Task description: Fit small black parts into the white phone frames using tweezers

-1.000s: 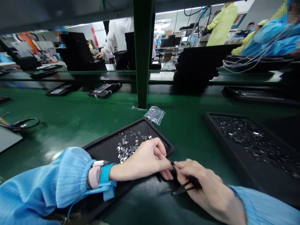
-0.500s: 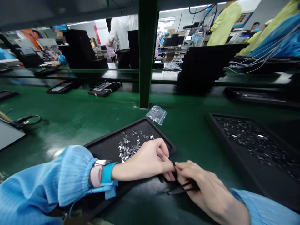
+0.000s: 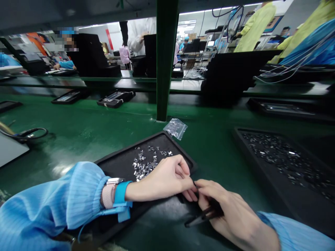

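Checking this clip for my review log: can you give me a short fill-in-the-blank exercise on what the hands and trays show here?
1. The right hand holds black ____.
2. The left hand rests over the near tray, which holds small ____ metal parts.
3. A clear plastic bag lies at the foot of the ____ post.
4. The left wrist wears a ____ strap.

Missing words: tweezers; silver; green; blue

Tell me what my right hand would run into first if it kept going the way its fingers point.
Almost at once, the left hand: the right hand points up-left, fingertips already meeting the left fingertips around the black tweezers. Beyond lies the black tray of small metal parts.
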The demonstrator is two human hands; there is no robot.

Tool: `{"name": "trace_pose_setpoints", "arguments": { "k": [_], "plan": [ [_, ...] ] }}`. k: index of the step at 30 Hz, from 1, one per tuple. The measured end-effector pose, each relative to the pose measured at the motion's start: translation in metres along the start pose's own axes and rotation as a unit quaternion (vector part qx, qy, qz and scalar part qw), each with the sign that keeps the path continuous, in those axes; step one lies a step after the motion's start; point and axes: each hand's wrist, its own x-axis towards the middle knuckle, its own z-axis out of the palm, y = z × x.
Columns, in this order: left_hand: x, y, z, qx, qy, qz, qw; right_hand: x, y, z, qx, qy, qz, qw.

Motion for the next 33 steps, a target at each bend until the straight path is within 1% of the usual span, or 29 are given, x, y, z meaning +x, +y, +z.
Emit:
{"name": "trace_pose_setpoints", "arguments": {
  "k": [4,8,10,12,17,19,20,21,22,23,25,26,27,28,29,30,32,33],
  "plan": [
    [-0.001,0.001,0.000,-0.013,-0.012,0.005,1.000,0.003,-0.001,0.001,0.006,0.014,0.001,1.000],
    [-0.002,0.003,0.000,-0.017,-0.021,0.008,1.000,0.010,-0.006,0.001,-0.003,0.047,0.047,0.998],
    [-0.002,0.004,0.000,-0.008,-0.026,0.014,1.000,0.014,-0.009,0.000,0.021,0.057,0.072,0.996],
    [-0.002,0.004,0.000,0.007,-0.034,0.020,0.999,0.019,-0.011,-0.002,0.064,0.054,0.096,0.992],
    [-0.003,0.003,-0.002,0.076,-0.051,0.021,0.996,0.027,-0.011,-0.004,0.156,0.037,0.166,0.973],
    [-0.006,0.005,-0.001,0.129,-0.049,0.035,0.990,0.029,-0.009,-0.004,0.176,0.032,0.188,0.966],
    [-0.008,0.007,-0.001,0.177,-0.045,0.052,0.982,0.029,-0.008,-0.005,0.184,0.028,0.201,0.962],
    [-0.012,0.010,0.000,0.243,-0.037,0.074,0.966,0.029,-0.006,-0.005,0.190,0.025,0.213,0.958],
    [-0.015,0.013,0.001,0.326,-0.027,0.097,0.940,0.029,-0.005,-0.004,0.195,0.025,0.223,0.955],
    [-0.019,0.016,0.002,0.418,-0.016,0.116,0.901,0.028,-0.004,-0.004,0.198,0.027,0.230,0.952],
    [-0.027,0.020,0.003,0.590,-0.009,0.127,0.798,0.028,-0.003,-0.003,0.198,0.031,0.238,0.950],
    [-0.030,0.021,0.003,0.655,-0.013,0.123,0.745,0.029,-0.002,-0.003,0.196,0.035,0.238,0.951],
    [-0.033,0.021,0.003,0.705,-0.019,0.117,0.700,0.029,-0.002,-0.002,0.193,0.037,0.237,0.952],
    [-0.036,0.020,0.002,0.741,-0.026,0.110,0.662,0.030,-0.002,-0.002,0.189,0.038,0.234,0.953],
    [-0.038,0.019,0.001,0.767,-0.028,0.106,0.632,0.031,-0.002,-0.002,0.187,0.039,0.230,0.954],
    [-0.040,0.018,0.000,0.786,-0.023,0.105,0.608,0.032,-0.002,-0.002,0.187,0.038,0.226,0.955],
    [-0.044,0.017,-0.001,0.814,-0.008,0.098,0.572,0.033,-0.002,-0.002,0.188,0.035,0.222,0.956],
    [-0.044,0.018,-0.002,0.826,-0.002,0.081,0.558,0.034,-0.002,-0.002,0.189,0.034,0.221,0.956]
  ]
}}
